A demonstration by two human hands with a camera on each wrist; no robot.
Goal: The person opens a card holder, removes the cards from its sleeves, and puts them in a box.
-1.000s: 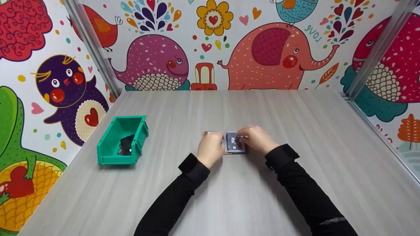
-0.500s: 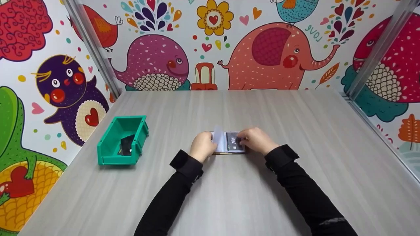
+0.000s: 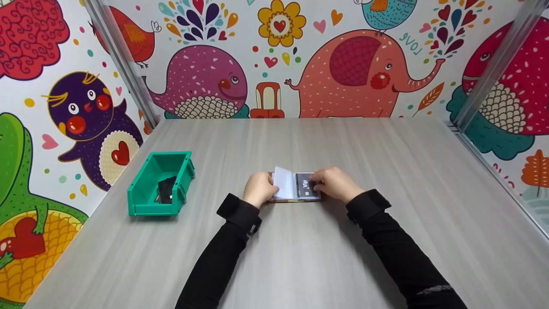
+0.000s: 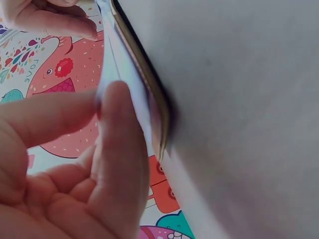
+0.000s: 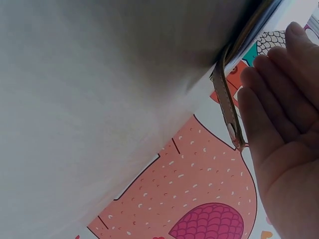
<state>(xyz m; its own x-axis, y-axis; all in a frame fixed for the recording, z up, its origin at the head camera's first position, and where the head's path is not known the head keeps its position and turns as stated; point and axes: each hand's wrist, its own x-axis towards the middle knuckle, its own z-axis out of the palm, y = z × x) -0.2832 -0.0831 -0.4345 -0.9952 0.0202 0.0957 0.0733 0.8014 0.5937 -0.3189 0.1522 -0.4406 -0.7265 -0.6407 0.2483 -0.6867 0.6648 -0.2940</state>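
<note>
Left grip [image 3: 260, 189] pinches a page [image 3: 283, 183] (strap [image 5: 227, 103]: right-wrist view only).

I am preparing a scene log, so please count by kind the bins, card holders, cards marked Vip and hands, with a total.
Green bin: 1
Open card holder: 1
Card marked Vip: 1
Hands (left hand, right hand): 2
Total: 5
Dark contents in the bin: too unclear to count.
</note>
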